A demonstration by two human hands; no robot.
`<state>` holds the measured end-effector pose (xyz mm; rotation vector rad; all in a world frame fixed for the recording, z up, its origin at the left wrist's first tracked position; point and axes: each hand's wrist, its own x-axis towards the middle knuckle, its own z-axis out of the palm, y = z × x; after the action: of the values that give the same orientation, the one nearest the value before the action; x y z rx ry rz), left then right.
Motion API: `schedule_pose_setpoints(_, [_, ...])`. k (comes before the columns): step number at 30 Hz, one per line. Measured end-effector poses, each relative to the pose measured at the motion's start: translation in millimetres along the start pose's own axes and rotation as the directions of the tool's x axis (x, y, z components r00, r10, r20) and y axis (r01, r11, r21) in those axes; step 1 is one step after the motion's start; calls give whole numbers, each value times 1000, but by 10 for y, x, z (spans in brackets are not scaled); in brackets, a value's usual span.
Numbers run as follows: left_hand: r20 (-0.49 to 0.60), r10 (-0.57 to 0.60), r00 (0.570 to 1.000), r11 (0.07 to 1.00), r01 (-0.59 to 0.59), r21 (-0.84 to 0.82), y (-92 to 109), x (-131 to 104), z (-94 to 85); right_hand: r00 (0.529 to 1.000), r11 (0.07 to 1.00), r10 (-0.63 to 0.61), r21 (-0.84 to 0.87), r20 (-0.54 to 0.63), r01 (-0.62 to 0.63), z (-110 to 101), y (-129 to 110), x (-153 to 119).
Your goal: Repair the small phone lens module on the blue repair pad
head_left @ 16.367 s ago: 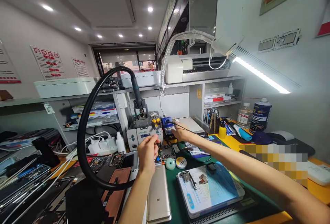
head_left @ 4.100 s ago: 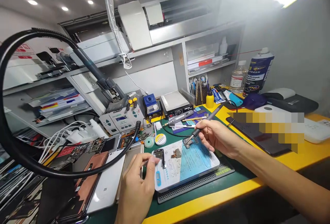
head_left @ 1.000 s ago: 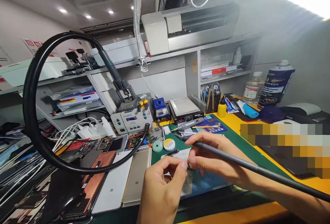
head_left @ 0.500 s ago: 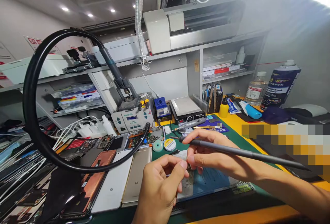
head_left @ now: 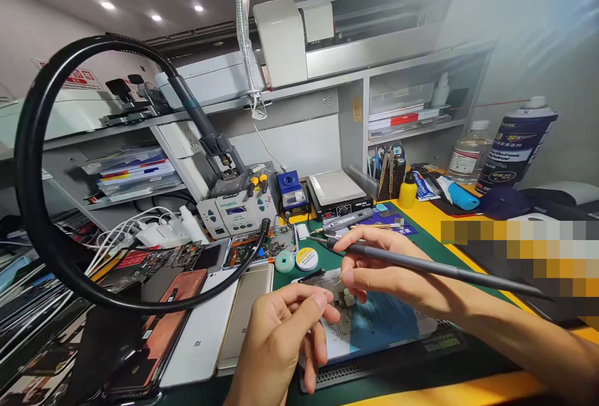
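My right hand [head_left: 379, 265] holds a dark grey soldering iron [head_left: 412, 261] between its fingers, with the tip pointing left and the handle running over the forearm. A thin strand, perhaps fine wire [head_left: 337, 282], shows at the right fingertips. My left hand [head_left: 290, 325] is closed in a pinch, thumb against index finger; whatever lies between them is too small to make out. Both hands hover over a blue-and-white work pad [head_left: 379, 325], on which a small metal piece [head_left: 347, 298] is visible between them.
Phones, among them a white one [head_left: 199, 331], and loose boards crowd the left. A black hose [head_left: 28, 206] arches from the hot-air station [head_left: 236, 211]. Behind the hands are a round tin [head_left: 307, 258] and a heating plate [head_left: 339, 189]. A spray can [head_left: 517, 144] stands right.
My hands have drawn apart, the left one moving left and down, its lower fingers opening out. The small metal piece on the pad has come into clearer view. The camera has shifted slightly.
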<state>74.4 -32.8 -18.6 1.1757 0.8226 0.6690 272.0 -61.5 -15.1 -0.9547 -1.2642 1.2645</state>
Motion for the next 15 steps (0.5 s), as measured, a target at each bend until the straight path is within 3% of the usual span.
schedule_pose_setpoints(8, [-46,23,999,984,-15,176,0,23,49,1000,1000,6,3,-8,-6,-6,-18,-15])
schedule_pose_setpoints(15, [-83,84,993,982,-68,174,18,44,89,998,1000,-2,16,-71,3,-24,-6,-16])
